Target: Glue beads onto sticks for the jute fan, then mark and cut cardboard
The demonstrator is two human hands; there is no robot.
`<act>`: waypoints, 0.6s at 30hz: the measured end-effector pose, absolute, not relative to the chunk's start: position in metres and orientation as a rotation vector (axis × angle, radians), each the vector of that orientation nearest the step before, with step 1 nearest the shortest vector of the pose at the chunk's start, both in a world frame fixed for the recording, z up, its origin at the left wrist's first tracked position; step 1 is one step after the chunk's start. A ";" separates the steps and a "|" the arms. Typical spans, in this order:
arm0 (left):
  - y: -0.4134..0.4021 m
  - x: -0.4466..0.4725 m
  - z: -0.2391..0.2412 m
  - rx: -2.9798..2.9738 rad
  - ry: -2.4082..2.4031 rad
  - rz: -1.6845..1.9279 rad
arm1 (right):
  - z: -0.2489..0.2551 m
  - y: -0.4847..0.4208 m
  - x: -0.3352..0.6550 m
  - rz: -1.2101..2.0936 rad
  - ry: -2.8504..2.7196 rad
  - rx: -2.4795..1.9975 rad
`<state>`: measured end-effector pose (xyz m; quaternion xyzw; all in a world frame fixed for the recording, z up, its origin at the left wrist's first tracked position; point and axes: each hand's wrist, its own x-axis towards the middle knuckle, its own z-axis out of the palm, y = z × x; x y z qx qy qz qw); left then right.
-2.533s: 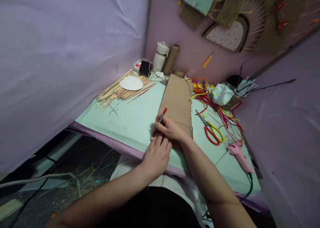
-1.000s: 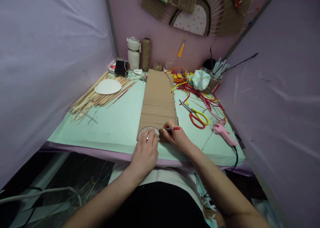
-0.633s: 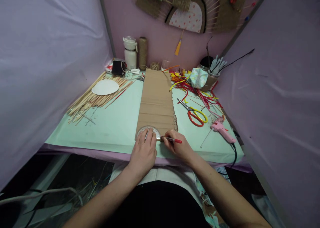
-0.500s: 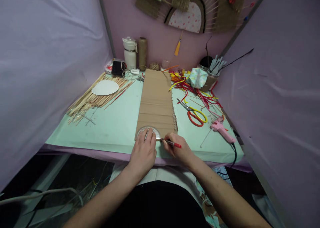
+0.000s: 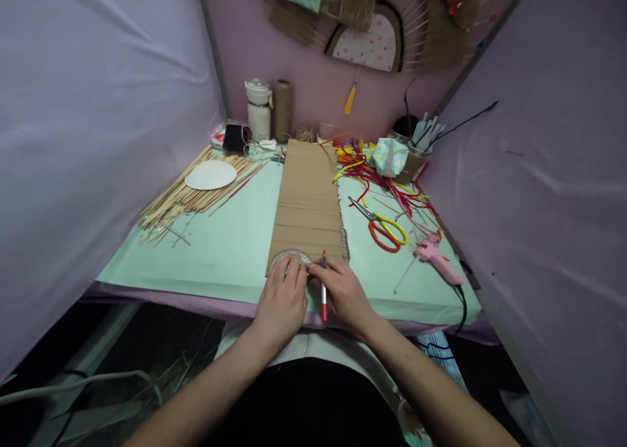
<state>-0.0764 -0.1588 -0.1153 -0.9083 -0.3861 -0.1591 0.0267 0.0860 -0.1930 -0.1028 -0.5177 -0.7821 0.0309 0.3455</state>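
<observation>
A strip of brown cardboard (image 5: 308, 198) lies lengthwise before me, its right side ragged. A clear half-round protractor (image 5: 290, 255) rests at its near end. My left hand (image 5: 283, 291) holds the protractor down with the fingers close together, covering much of it. In my right hand (image 5: 343, 295) is a pen (image 5: 324, 294) with a red end, held nearly in line with the strip, its dark tip pointing away from me. The right thumb and forefinger reach the protractor's right corner; whether they pinch it I cannot tell.
Scissors (image 5: 379, 225) and a pink glue gun (image 5: 438, 259) lie right, before red and yellow pipe cleaners (image 5: 357, 170). Left are thin sticks (image 5: 196, 202) under a white oval (image 5: 210, 174). A white bottle (image 5: 258, 110) and twine spool (image 5: 283, 110) stand behind.
The pen has swung from pointing left at the cardboard's near edge to pointing away from me. My right hand has shifted slightly left to the protractor's corner. My left hand stays on the protractor.
</observation>
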 end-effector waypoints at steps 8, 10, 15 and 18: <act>-0.134 -0.091 -0.085 -3.140 -1.118 -0.555 | -0.111 -0.199 0.084 -0.125 -2.174 -1.452; -0.109 -0.097 -0.074 -3.358 -1.083 -0.545 | -0.111 -0.200 0.084 -0.141 -2.199 -1.455; -0.052 -0.096 -0.065 -3.569 -0.917 -0.529 | -0.111 -0.200 0.084 -0.128 -2.177 -1.445; -0.037 -0.091 -0.070 -3.662 -0.821 -0.360 | -0.110 -0.201 0.084 -0.124 -2.176 -1.436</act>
